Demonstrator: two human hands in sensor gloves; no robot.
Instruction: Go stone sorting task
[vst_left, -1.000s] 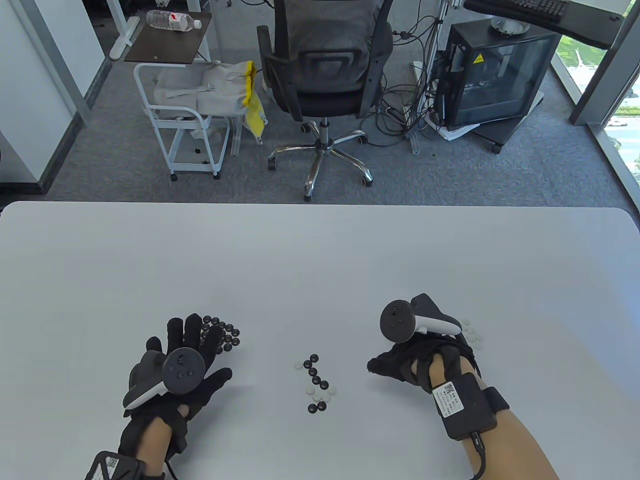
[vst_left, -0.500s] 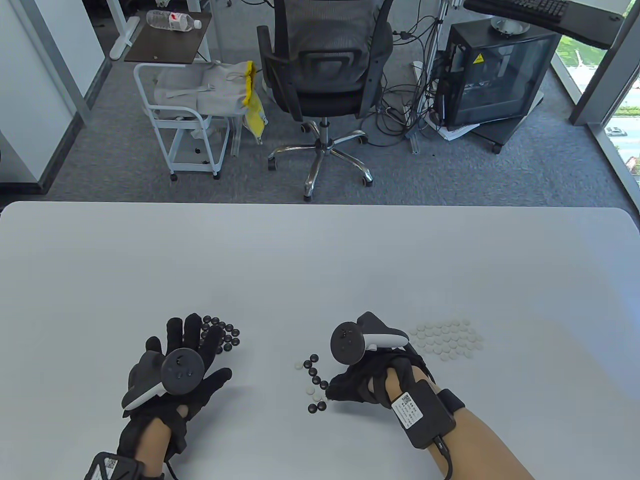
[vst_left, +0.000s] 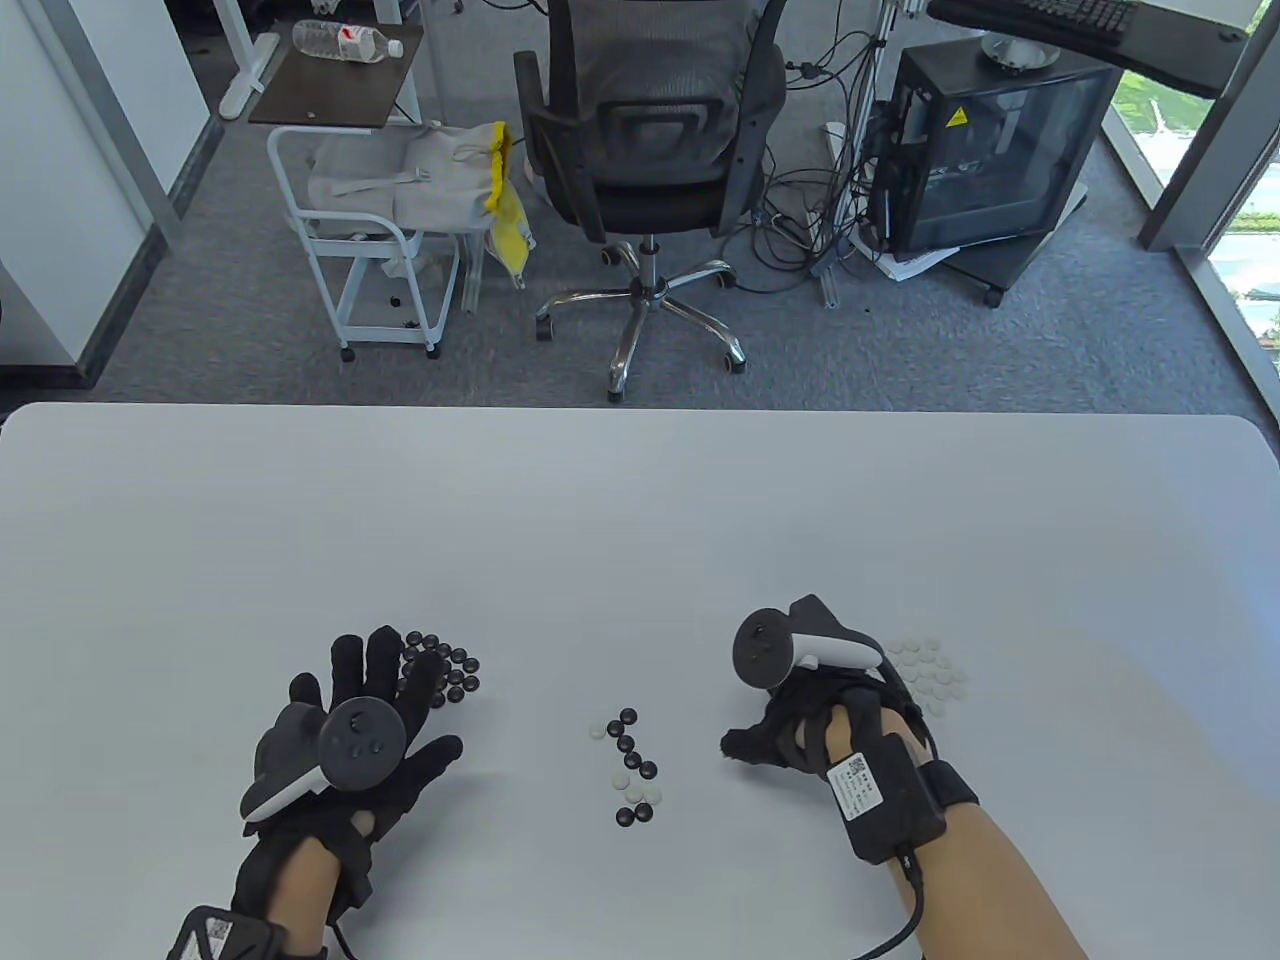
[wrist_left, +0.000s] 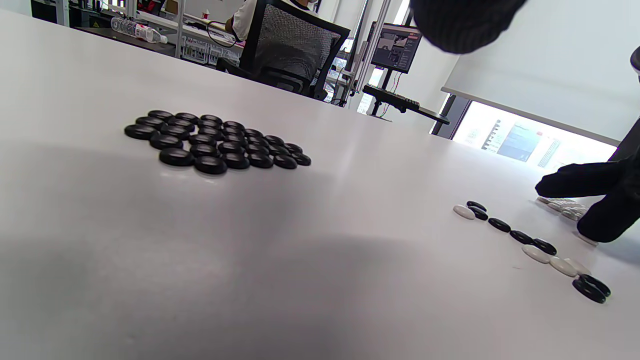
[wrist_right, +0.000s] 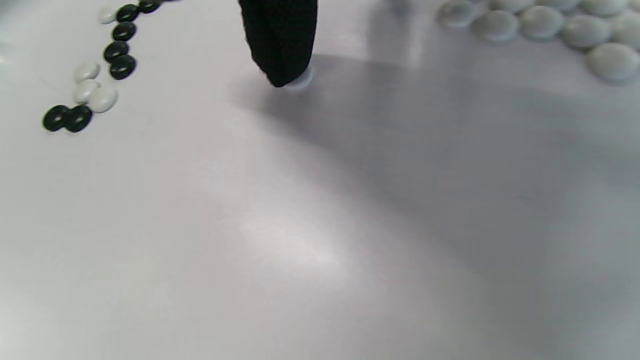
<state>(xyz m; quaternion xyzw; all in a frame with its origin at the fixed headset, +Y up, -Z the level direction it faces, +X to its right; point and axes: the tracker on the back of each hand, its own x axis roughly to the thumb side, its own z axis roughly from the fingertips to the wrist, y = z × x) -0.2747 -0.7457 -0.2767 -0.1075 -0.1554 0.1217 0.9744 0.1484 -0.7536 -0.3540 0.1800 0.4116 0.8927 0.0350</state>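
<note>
Pressing down with one gloved fingertip (wrist_right: 280, 55), the right hand (vst_left: 810, 725) pins a single white stone (wrist_right: 300, 79) flat against the white table (vst_left: 640, 520); the stone shows only as a pale edge under the tip in the right wrist view. Whether the other fingers of that hand are curled or spread cannot be told.

Item, mixed stones (vst_left: 630, 765): a short crooked line of black and white pieces at the table's middle front, between the two hands and apart from both.

Item, white pile (vst_left: 930, 675): a tight cluster of white stones just beside and partly behind the right hand, on its outer side.

Item, black pile (vst_left: 445, 670): a tight cluster of black stones lying flat, close together, at the fingertips of the left hand (vst_left: 350, 740).

Left hand: lies palm down on the table with fingers spread apart, gripping nothing; some fingers reach over the near edge of the black pile.

Item, trackers: one strapped to the back of each hand.

Beyond the far table edge: an office chair (vst_left: 650, 150) on grey carpet.
</note>
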